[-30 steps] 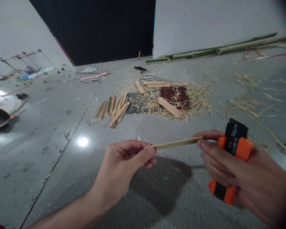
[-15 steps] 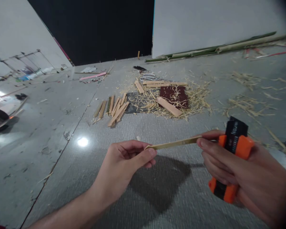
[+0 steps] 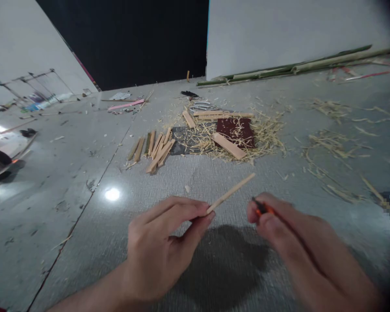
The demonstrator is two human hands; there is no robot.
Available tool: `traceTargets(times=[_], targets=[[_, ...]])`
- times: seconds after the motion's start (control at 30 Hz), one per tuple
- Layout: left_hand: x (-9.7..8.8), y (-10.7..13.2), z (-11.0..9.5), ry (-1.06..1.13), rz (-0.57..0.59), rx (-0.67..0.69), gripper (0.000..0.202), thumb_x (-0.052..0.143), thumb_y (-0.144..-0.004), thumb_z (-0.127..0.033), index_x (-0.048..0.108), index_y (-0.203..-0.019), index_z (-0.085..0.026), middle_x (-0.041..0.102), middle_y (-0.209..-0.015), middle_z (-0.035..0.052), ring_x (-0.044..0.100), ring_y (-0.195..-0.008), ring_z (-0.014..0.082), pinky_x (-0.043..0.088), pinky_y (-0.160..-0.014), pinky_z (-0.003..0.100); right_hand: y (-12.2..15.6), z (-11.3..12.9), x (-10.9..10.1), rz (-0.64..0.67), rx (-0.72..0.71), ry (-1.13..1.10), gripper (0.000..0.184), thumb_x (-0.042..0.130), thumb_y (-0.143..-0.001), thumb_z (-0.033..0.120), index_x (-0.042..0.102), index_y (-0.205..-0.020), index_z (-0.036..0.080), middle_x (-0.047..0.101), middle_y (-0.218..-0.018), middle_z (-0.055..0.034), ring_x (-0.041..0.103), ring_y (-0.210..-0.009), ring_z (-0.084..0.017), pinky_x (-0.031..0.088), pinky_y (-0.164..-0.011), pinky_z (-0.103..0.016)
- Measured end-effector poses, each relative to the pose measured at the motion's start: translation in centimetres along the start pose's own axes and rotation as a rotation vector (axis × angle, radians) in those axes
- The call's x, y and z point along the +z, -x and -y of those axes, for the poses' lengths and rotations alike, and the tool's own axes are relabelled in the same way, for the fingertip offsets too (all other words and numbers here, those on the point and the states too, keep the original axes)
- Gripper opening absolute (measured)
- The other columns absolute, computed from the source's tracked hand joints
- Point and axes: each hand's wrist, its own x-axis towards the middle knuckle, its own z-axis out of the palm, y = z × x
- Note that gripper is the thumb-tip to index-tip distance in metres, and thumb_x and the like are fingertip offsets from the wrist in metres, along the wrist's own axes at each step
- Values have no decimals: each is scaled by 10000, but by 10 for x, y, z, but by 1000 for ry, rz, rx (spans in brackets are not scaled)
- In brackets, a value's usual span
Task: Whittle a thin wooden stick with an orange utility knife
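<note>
Head: plain strip in left grip

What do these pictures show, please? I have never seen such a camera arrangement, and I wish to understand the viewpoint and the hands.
There is no machine here: these are a person's bare hands, seen by one camera worn on the head, looking forward and down. The left hand pinches a thin pale strip by one end; its other end is free. The right hand holds an orange-and-black tool, mostly hidden by the fingers. On the grey floor beyond lie short wooden pieces, curly shavings and a dark red sheet. Farther back, long poles lie along the wall.
</note>
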Motion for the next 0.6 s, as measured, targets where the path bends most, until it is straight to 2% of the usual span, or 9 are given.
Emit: traceTargets(times=[0.07, 0.13, 0.33, 0.43, 0.5, 0.53, 0.57, 0.6], targets=[[1, 1, 0, -51, -11, 57, 109, 818, -912, -146, 799, -948, -248, 858, -915, -23, 814, -799, 114, 631, -767, 161, 2, 9, 7, 48, -143, 153, 285, 435, -1107, 445, 537, -901, 276, 617, -588, 49, 578, -447, -148, 376, -440, -291], [1, 1, -1, -97, -24, 101, 125, 826, -901, -130, 802, -943, -246, 863, -914, -27, 823, -796, 111, 632, -781, 142, 2, 14, 11, 38, -216, 252, 254, 440, -1107, 398, 497, -891, 277, 602, -554, 68, 583, -415, -145, 372, -430, -288], [-6, 1, -6, -170, -28, 255, 154, 816, -890, -96, 806, -998, -204, 877, -961, 26, 840, -794, 143, 663, -824, 160, 5, 17, 17, 49, -255, 338, 278, 424, -1101, 381, 476, -849, 279, 614, -541, 60, 560, -378, -137, 330, -405, -285], [-7, 1, -7, -210, -8, 295, 209, 802, -884, -68, 804, -1042, -203, 877, -986, 32, 848, -816, 166, 679, -843, 191, 3, 13, 21, 54, -229, 362, 301, 436, -1091, 421, 487, -831, 277, 615, -544, 51, 522, -362, -137, 299, -410, -282], [-6, 5, -9, -200, 2, 297, 268, 808, -860, -39, 811, -1059, -219, 877, -996, 18, 849, -827, 168, 680, -853, 194, -4, 5, 17, 31, -148, 407, 325, 434, -1080, 468, 514, -830, 276, 623, -555, 37, 538, -388, -159, 296, -438, -285], [-6, 8, -10, -145, -7, 268, 298, 812, -845, -28, 818, -1055, -239, 877, -985, 2, 849, -826, 166, 680, -850, 193, -10, 0, 11, 7, -93, 436, 346, 434, -1066, 508, 529, -826, 278, 620, -553, 31, 554, -409, -176, 296, -458, -289], [-5, 11, -12, -82, -17, 222, 330, 828, -819, -14, 827, -1032, -267, 877, -969, -17, 847, -810, 159, 678, -839, 188, -16, -6, 4, -77, -30, 469, 345, 417, -1067, 490, 538, -823, 278, 609, -549, 17, 558, -430, -194, 280, -475, -295], [-6, 14, -14, 58, -6, 107, 368, 819, -815, -7, 833, -1031, -304, 875, -955, -41, 849, -841, 163, 678, -847, 196, -22, -11, -5, -145, 23, 494, 328, 412, -1063, 454, 523, -809, 278, 572, -522, 13, 507, -407, -194, 242, -479, -297]])
